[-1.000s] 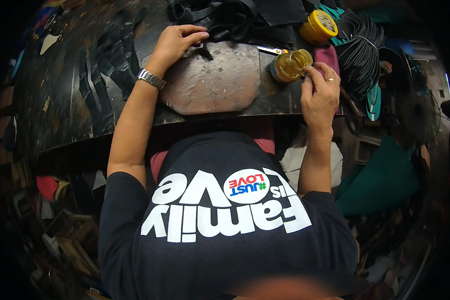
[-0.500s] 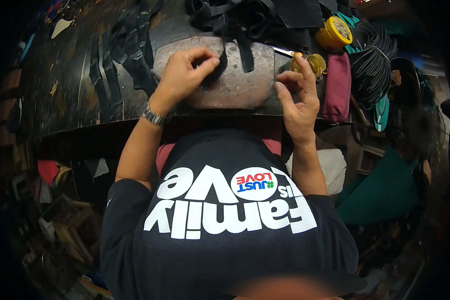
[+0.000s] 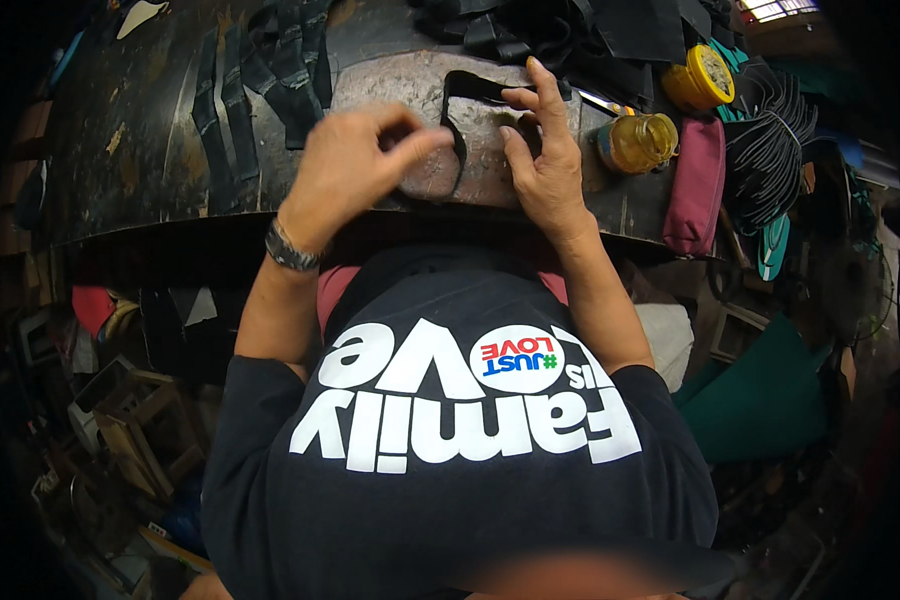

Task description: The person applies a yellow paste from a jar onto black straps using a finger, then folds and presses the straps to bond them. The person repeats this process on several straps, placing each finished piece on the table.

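Note:
My left hand is over the left part of a worn stone slab. Its thumb and forefinger are closed at the edge of a black strap, though motion blurs the fingertips. From there the strap bends in a loop, standing partly on edge across the slab toward the right. My right hand hovers at the slab's right side, its fingers apart and the forefinger stretched out. The middle finger lies close to the strap; whether it touches cannot be made out.
Right of the slab stand a glass jar of amber stuff, a yellow tub and a maroon pouch. A bundle of black cords lies beyond. Black strips hang at left; more black material is piled behind.
My right hand has moved left from beside the jar to over the slab, near the strap. The strap now stretches rightward in a loop. The view has shifted slightly.

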A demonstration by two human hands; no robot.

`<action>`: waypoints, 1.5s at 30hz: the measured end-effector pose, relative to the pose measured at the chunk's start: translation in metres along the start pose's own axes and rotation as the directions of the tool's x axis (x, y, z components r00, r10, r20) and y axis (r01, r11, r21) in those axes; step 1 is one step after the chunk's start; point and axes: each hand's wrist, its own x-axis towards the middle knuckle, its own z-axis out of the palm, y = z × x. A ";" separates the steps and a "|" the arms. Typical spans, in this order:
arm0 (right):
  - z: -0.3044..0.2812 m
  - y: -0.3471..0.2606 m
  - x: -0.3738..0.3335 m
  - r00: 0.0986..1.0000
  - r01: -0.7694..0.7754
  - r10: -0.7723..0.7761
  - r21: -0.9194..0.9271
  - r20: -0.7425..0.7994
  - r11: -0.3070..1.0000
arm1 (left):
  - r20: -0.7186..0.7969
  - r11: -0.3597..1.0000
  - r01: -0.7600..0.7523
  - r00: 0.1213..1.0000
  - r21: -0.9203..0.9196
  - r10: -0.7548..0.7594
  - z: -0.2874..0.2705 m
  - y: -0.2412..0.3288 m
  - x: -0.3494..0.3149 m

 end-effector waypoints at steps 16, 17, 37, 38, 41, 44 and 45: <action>-0.018 -0.030 -0.019 0.969 -0.161 0.224 0.423 -0.104 0.892 | 0.225 0.205 0.249 0.965 -0.947 -0.132 0.060 -0.006 0.053; -0.018 -0.031 -0.018 0.971 -0.173 0.230 0.450 -0.073 0.876 | 0.233 0.181 0.270 0.951 -0.946 -0.202 0.067 -0.003 0.048; -0.016 -0.035 -0.017 0.936 -0.293 0.344 0.697 0.070 0.655 | 0.177 0.364 0.173 0.984 -0.915 -0.021 0.078 0.004 0.014; -0.016 -0.034 -0.017 0.935 -0.290 0.349 0.713 0.069 0.638 | 0.177 0.367 0.174 0.984 -0.914 -0.027 0.078 0.004 0.013; -0.016 -0.031 -0.018 0.926 -0.295 0.375 0.716 0.051 0.632 | 0.169 0.382 0.170 0.985 -0.908 -0.038 0.080 0.004 0.011; -0.017 -0.029 -0.020 0.925 -0.294 0.377 0.702 0.039 0.649 | 0.165 0.412 0.163 0.986 -0.897 -0.033 0.079 0.005 0.010; -0.016 -0.028 -0.020 0.928 -0.284 0.371 0.702 0.030 0.653 | 0.154 0.430 0.152 0.988 -0.890 -0.031 0.079 0.006 0.010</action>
